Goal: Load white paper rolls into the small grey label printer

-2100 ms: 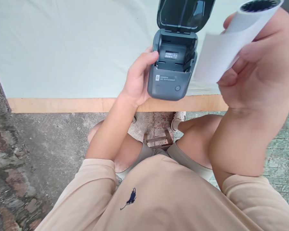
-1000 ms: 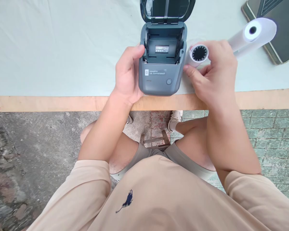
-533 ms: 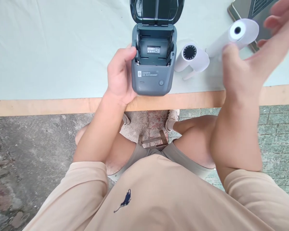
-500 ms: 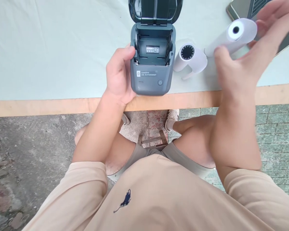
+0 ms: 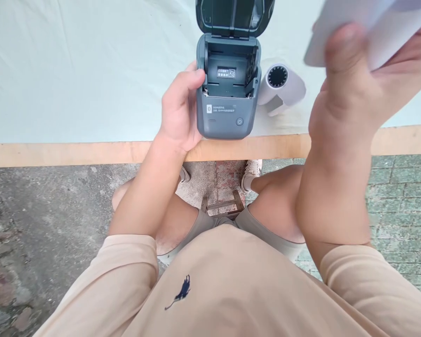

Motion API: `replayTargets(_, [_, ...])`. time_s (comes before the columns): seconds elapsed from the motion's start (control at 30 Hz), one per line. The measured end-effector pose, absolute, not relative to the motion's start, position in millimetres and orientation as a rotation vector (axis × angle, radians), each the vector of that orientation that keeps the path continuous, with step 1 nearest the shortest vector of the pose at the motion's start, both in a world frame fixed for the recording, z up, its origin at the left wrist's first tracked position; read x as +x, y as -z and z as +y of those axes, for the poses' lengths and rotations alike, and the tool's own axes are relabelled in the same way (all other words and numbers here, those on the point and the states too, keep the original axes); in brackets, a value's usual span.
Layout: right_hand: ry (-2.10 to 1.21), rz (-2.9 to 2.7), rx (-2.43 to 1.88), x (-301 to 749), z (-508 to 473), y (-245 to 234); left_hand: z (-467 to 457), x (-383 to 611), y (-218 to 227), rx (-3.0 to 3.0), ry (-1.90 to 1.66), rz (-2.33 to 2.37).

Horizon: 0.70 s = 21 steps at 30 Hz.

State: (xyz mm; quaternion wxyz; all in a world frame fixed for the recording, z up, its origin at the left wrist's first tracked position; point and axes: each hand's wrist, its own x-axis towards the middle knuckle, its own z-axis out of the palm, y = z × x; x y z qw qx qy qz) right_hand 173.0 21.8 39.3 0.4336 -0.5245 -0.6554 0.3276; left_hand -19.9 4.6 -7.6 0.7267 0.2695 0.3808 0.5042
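Note:
A dark grey label printer (image 5: 227, 117) stands at the table's front edge with its lid (image 5: 233, 16) flipped up. Its paper compartment (image 5: 228, 61) holds no roll, only a small printed sticker. My left hand (image 5: 180, 105) grips the printer's left side, thumb on the rim. Raised at the upper right, my right hand (image 5: 365, 89) is closed around a white paper roll (image 5: 382, 32), blurred and partly cut off by the frame. Another paper roll (image 5: 291, 86), with a black toothed core and a loose end, rests right of the printer.
A pale cloth (image 5: 91, 70) covers the table, whose wooden edge (image 5: 63, 153) runs across in front of me. Below it are my knees and a small wooden stool frame (image 5: 222, 204) on the paved ground.
My right hand has taken hold of the farther paper roll and lifted it up toward the camera. The printer and my left hand appear slightly farther right in view.

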Motion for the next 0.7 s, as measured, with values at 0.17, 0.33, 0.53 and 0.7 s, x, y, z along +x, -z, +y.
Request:
replayTargets(0.17, [-0.337, -2.127, -1.194, 136.9, 8.7, -46.9, 2.4, -9.1, -4.0, 0.698, -1.191, 0.835])
replayTargets(0.33, [-0.173, -2.246, -1.427, 125.7, 12.4, -46.3, 0.1, -6.9, -10.1, 0.639, -1.251, 0.751])
replayTargets(0.53, [-0.123, -2.261, -1.363, 128.4, 9.1, -49.1, -0.3, -7.3, -13.4, 0.608, -1.246, 0.708])
replayTargets(0.7, [-0.189, -2.418, -1.099, 132.4, 5.2, -43.5, -0.7, -8.6, -12.0, 0.606, -1.266, 0.718])
